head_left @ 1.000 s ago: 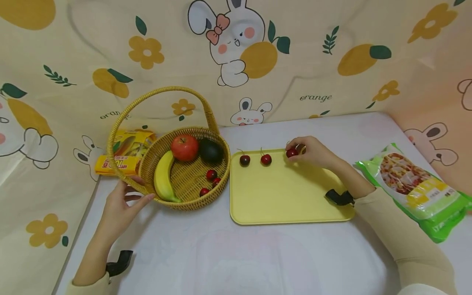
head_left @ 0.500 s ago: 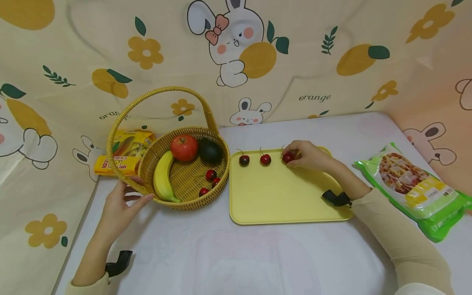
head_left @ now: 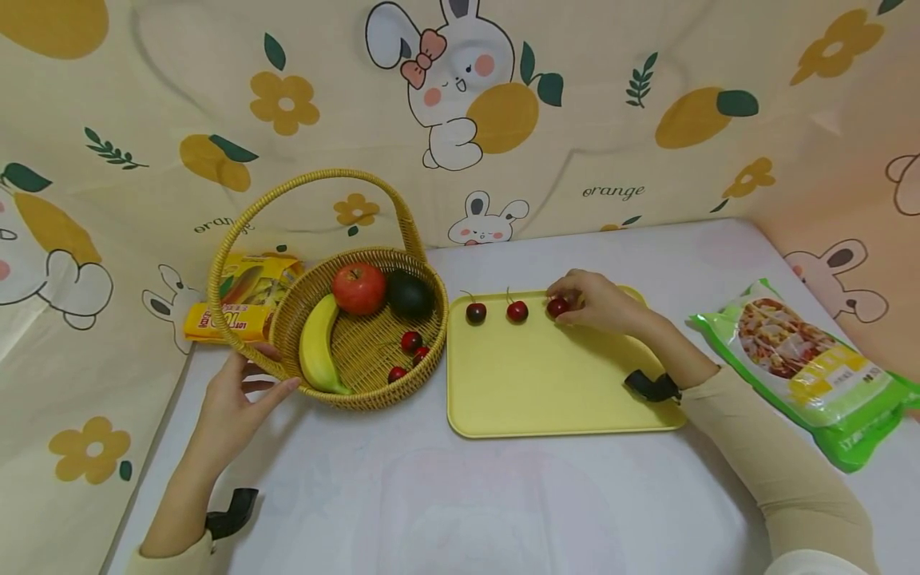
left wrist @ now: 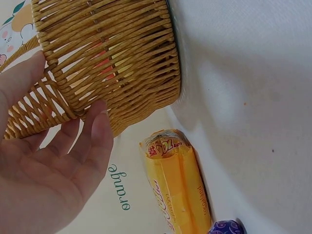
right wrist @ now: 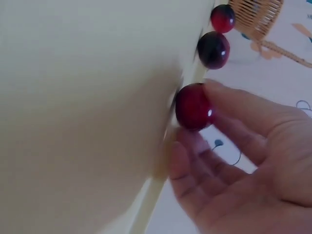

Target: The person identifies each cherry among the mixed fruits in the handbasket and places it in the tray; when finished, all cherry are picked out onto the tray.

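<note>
My right hand (head_left: 600, 302) pinches a dark red cherry (head_left: 557, 307) at the far edge of the yellow tray (head_left: 532, 383). In the right wrist view the thumb and fingers touch this cherry (right wrist: 194, 107), which sits low against the tray. Two stemmed cherries, one dark (head_left: 476, 312) and one redder (head_left: 517, 311), lie in line to its left. My left hand (head_left: 233, 407) holds the wicker basket (head_left: 370, 401) near the foot of its handle, as the left wrist view also shows. Inside lie a banana (head_left: 317, 343), a red apple (head_left: 358, 288), a dark avocado-like fruit (head_left: 410, 294) and three cherries (head_left: 411, 342).
Behind the basket on the left stand yellow snack packs (head_left: 247, 295). A green-edged food bag (head_left: 805, 359) lies right of the tray, near the right forearm. A purple wrapped item (left wrist: 226, 227) shows in the left wrist view. Patterned cloth (head_left: 561, 184) hangs behind the white table.
My right hand has shifted slightly left with the cherry, bringing it nearer the other two in the row. The left hand and basket hold still.
</note>
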`<action>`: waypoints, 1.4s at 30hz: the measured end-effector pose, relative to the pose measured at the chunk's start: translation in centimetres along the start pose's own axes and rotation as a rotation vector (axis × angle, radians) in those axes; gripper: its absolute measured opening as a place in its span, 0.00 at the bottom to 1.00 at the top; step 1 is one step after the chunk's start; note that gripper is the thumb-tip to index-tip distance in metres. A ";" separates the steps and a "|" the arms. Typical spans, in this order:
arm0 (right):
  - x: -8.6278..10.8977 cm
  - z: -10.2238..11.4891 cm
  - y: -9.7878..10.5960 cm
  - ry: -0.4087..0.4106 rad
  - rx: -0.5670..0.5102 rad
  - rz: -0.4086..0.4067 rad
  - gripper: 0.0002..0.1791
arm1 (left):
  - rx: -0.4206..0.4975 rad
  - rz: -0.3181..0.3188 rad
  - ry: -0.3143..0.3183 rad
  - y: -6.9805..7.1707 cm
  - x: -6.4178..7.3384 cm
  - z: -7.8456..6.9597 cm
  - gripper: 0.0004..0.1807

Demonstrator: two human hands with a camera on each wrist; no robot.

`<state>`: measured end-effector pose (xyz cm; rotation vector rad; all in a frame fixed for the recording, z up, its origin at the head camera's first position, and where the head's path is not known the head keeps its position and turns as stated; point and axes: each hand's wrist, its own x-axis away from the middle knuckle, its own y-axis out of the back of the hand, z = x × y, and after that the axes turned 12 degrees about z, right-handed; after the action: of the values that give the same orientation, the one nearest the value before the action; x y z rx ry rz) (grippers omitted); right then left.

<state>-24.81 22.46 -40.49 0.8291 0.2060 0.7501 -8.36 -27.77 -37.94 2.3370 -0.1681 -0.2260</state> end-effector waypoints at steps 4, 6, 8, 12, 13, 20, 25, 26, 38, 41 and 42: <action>-0.1 1.0 1.1 0.004 0.035 -0.056 0.20 | -0.002 0.002 0.008 0.1 0.1 0.0 0.26; -0.6 1.8 1.7 0.035 0.043 -0.096 0.18 | -0.005 0.001 0.014 0.2 0.2 0.0 0.26; -1.5 3.2 2.2 0.093 0.032 -0.121 0.17 | -0.009 -0.001 0.020 0.2 0.3 0.1 0.26; -4.5 7.2 2.4 0.222 -0.021 -0.069 0.17 | -0.012 -0.002 0.029 0.3 0.5 0.2 0.26; -5.4 8.4 2.3 0.253 -0.037 -0.033 0.16 | -0.011 -0.001 0.030 0.3 0.5 0.3 0.26; -12.7 16.0 0.5 0.397 -0.075 0.413 0.17 | -0.007 0.000 0.021 0.5 0.6 0.5 0.27; -17.1 19.2 -1.4 0.417 -0.154 0.749 0.20 | 0.008 -0.008 -0.007 0.5 0.3 0.5 0.27; -17.7 19.6 -1.8 0.408 -0.160 0.811 0.20 | 0.010 -0.007 -0.012 0.4 0.2 0.6 0.26; -20.0 21.6 -5.2 0.076 -0.042 1.148 0.18 | 0.013 0.006 -0.025 0.3 -0.2 0.2 0.26; -20.4 21.9 -5.3 0.041 -0.027 1.140 0.19 | 0.017 0.002 -0.024 0.3 -0.1 0.1 0.26; -20.6 22.0 -5.4 0.035 -0.024 1.139 0.19 | 0.019 0.001 -0.024 0.3 -0.1 0.1 0.26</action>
<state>-27.23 -6.85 -32.00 0.8808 -0.2865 1.8245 -8.50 -27.99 -37.79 2.3534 -0.1838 -0.2528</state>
